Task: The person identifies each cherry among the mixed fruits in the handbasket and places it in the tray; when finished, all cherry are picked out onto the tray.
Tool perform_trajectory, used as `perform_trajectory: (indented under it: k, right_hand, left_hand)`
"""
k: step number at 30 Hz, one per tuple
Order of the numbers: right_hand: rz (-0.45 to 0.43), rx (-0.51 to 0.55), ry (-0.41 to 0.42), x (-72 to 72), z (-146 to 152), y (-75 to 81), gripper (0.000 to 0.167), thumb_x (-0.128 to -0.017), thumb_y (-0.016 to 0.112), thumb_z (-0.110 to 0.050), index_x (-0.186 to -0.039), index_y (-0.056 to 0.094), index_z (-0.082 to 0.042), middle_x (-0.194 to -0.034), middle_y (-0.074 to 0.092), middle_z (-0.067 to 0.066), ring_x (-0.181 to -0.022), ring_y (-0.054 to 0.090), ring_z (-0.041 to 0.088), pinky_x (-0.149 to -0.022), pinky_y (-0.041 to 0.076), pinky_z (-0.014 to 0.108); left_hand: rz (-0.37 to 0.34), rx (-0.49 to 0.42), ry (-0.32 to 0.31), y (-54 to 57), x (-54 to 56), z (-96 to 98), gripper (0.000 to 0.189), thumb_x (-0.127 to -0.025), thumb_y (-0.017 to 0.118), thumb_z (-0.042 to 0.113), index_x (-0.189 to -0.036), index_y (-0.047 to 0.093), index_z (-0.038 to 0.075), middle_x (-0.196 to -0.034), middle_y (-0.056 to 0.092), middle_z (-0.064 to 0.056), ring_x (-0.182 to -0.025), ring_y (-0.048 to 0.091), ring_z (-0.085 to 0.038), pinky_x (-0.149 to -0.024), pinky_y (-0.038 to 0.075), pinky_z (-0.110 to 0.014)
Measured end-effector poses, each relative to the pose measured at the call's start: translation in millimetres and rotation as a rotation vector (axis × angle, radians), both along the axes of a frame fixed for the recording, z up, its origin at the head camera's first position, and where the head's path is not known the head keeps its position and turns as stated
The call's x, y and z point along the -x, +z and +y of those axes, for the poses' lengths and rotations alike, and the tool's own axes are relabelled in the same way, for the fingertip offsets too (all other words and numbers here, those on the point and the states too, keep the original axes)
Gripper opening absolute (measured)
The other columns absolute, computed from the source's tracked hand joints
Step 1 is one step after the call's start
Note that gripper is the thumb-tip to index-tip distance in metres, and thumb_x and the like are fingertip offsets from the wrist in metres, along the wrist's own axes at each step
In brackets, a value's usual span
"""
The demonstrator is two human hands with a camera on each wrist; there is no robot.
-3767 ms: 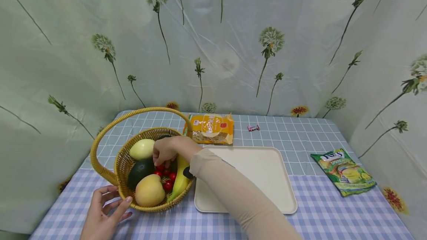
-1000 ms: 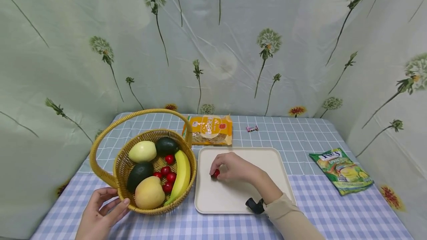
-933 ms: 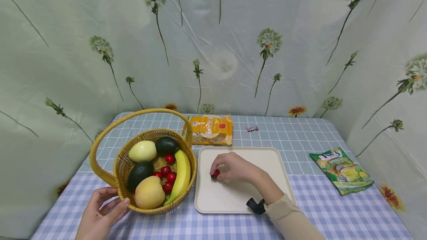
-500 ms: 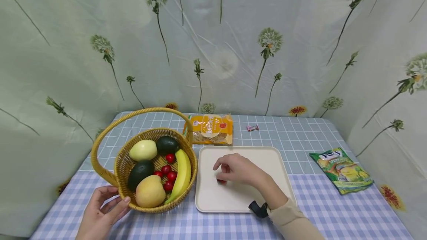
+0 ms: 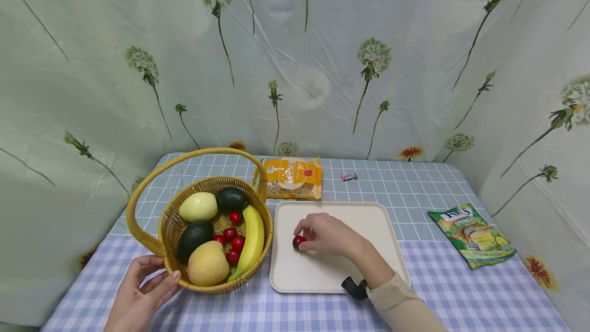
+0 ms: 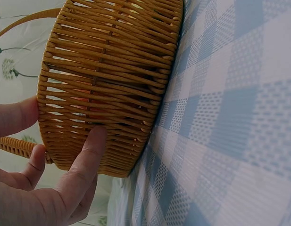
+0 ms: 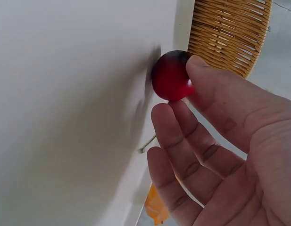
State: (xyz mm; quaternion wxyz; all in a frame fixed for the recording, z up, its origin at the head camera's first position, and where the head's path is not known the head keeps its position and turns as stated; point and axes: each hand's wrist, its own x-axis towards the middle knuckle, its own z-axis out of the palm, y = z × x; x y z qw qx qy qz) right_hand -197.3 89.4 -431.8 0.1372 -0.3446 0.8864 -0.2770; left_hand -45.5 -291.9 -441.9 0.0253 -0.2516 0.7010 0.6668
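In the head view my right hand (image 5: 329, 234) holds a dark red cherry (image 5: 298, 242) between thumb and fingertips over the left part of a cream tray (image 5: 295, 278). The right wrist view shows the cherry (image 7: 171, 77) against the thumb tip and a fingertip, close to the tray surface, with a thin stem (image 7: 146, 143) below. My left hand (image 5: 140, 291) rests against the near left side of a wicker basket (image 5: 167, 237). One extended finger presses its woven wall (image 6: 107, 70); another touches the rim. The basket holds several cherries (image 5: 237, 243), a banana (image 5: 252, 245) and other fruit.
Behind the basket and tray lies an orange food packet (image 5: 292, 175). A small pink-wrapped sweet (image 5: 349, 177) sits at the back, and a green sweets bag (image 5: 475, 237) at the right. The basket's tall arched handle (image 5: 203, 151) stands up. A patterned curtain hangs behind the table.
My right hand has moved from inside the basket to the tray with a cherry. In the last second the cherry shifted slightly right, then back left. My left hand has stayed at the basket.
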Motion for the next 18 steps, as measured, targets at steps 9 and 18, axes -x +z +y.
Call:
perform_trajectory:
  k: [9, 18]
  right_hand:
    - [-0.037, 0.022, 0.054, 6.7, -10.9, -0.3, 0.021, -0.095, 0.081, -0.008, -0.115, 0.08, -0.009, -0.101, 0.071, 0.003, -0.085, 0.067, 0.006, -0.079, 0.058, 0.02]
    - [-0.033, 0.03, 0.08, 11.3, -19.8, -0.4, 0.025, -0.095, 0.077, -0.002, -0.119, 0.08, -0.008, -0.105, 0.071, 0.005, -0.092, 0.069, 0.01, -0.085, 0.059, 0.022]
  left_hand:
    - [0.012, -0.009, -0.002, 2.1, 0.0, 1.3, 0.054, -0.098, 0.08, 0.007, -0.131, 0.037, 0.012, -0.139, 0.039, -0.007, -0.099, 0.066, 0.001, -0.084, 0.066, -0.027]
    - [0.004, 0.004, -0.004, 4.2, 0.5, 2.9, 0.054, -0.098, 0.079, 0.007, -0.132, 0.037, 0.01, -0.15, 0.035, -0.017, -0.1, 0.066, -0.001, -0.084, 0.066, -0.027]
